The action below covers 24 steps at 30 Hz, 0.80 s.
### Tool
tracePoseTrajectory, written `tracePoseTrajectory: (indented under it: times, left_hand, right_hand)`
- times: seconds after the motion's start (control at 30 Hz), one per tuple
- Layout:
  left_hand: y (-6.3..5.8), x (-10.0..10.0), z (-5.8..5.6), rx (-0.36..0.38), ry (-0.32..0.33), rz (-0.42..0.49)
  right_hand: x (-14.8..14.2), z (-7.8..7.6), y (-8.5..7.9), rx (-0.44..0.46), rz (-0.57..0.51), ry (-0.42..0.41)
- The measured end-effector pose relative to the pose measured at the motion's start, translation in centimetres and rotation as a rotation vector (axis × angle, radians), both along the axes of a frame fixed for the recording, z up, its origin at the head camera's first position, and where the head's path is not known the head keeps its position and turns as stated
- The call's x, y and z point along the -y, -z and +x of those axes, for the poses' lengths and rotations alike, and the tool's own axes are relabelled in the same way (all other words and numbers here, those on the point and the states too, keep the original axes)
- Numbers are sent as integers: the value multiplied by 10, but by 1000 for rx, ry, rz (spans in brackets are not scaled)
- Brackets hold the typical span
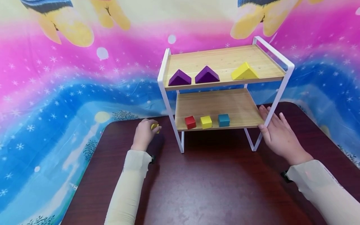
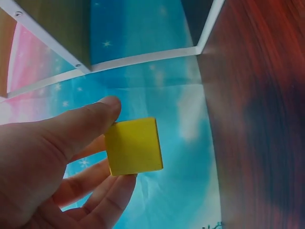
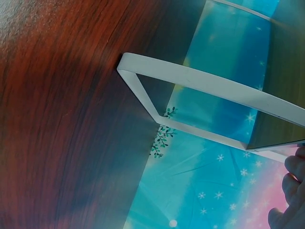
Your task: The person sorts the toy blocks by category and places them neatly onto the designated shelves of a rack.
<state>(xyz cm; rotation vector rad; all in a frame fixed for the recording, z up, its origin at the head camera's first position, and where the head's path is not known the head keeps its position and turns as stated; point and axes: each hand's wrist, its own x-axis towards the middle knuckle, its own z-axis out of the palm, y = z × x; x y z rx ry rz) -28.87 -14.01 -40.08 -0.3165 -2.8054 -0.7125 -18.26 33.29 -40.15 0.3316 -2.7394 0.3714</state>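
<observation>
My left hand pinches a yellow cube between thumb and fingers, to the left of a two-tier shelf with white metal legs. In the head view, the fingers partly cover that cube. At the shelf's right side, my right hand rests against the frame near the lower board, its fingers straight and its thumb at the board's front corner. Along the lower board's front edge stand a red cube, another yellow cube and a blue cube.
On the upper board sit two purple triangular blocks, one at the left end and one beside it, plus a yellow triangular block further right. The shelf stands on a dark red-brown table. A colourful patterned cloth hangs behind.
</observation>
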Motion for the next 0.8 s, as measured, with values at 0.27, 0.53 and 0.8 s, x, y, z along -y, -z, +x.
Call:
tracePoseTrajectory:
  times: [0.27, 0.53, 0.8]
  left_hand:
    - [-6, -3, 8, 29, -3, 5]
    - [-10, -5, 15, 40, -6, 0]
    - [-16, -8, 23, 35, 16, 19]
  right_hand:
    - [1, 1, -2, 3, -6, -3]
    - [1, 1, -2, 13, 1, 0]
    - [1, 0, -2, 13, 28, 6]
